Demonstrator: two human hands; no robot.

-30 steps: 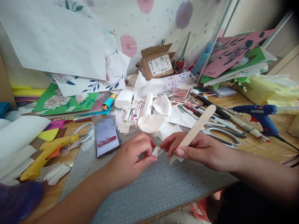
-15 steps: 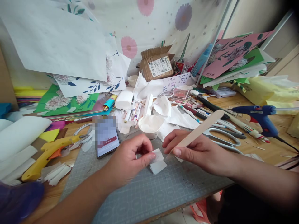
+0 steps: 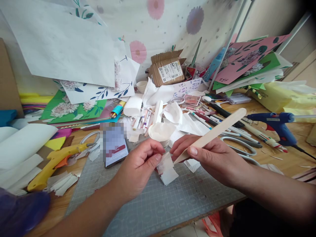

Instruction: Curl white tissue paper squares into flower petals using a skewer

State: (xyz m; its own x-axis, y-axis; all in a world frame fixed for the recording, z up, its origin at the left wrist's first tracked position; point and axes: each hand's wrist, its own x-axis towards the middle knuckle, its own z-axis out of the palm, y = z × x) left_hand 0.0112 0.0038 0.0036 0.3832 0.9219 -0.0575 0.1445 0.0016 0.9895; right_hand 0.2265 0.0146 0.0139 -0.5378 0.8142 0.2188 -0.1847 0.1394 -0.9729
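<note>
Between finger and thumb, my left hand (image 3: 142, 168) pinches a small piece of thin white paper (image 3: 166, 163) above the cutting mat. Another white piece (image 3: 170, 176) shows just below it; whether the two are joined I cannot tell. My right hand (image 3: 209, 158) grips a flat wooden craft stick (image 3: 219, 128), its rounded upper end pointing up and right. The stick's lower end is close to the paper's right edge. Just behind my hands stands a white paper cup (image 3: 161, 132). A further white scrap (image 3: 192, 165) lies partly under my right hand.
The grey cutting mat (image 3: 148, 214) covers the front of the table. A phone (image 3: 116, 148) and a yellow glue gun (image 3: 55, 161) lie to the left. Scissors (image 3: 239, 146) and a blue glue gun (image 3: 276, 123) are at the right. A cardboard box (image 3: 168, 69) stands behind markers and papers.
The craft stick has swung lower and to the right at its upper end, and its lower end is nearer the paper. The paper in my left hand is tilted up more.
</note>
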